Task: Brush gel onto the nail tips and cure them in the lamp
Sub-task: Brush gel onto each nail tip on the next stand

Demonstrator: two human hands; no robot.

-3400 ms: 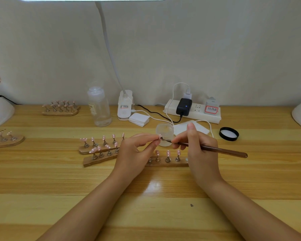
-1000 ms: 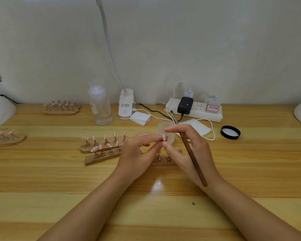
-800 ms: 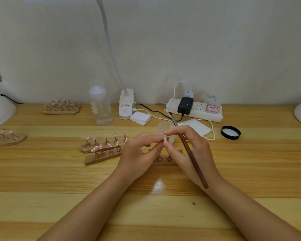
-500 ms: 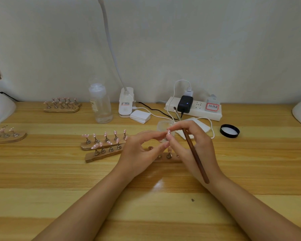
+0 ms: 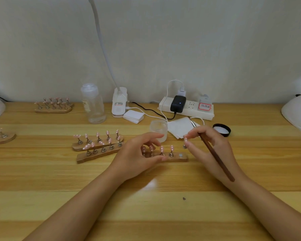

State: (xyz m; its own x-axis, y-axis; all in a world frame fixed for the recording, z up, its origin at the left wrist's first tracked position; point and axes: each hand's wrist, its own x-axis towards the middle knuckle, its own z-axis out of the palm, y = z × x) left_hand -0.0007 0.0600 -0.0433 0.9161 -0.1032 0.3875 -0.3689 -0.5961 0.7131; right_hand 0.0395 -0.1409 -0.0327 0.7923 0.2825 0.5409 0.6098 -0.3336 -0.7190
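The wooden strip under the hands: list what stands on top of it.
The wooden strip carries pink nail tips on metal stands; two show clearly, two more partly behind the left hand. One bare round magnet sits near its right end. Its left end is hidden by that hand.

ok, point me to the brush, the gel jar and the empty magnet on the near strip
brush (image 5: pixel 215 159), head view, mid handle
gel jar (image 5: pixel 158 130), head view, frosted side wall
empty magnet (image 5: pixel 180 155), head view, round metal disc at the strip's right end
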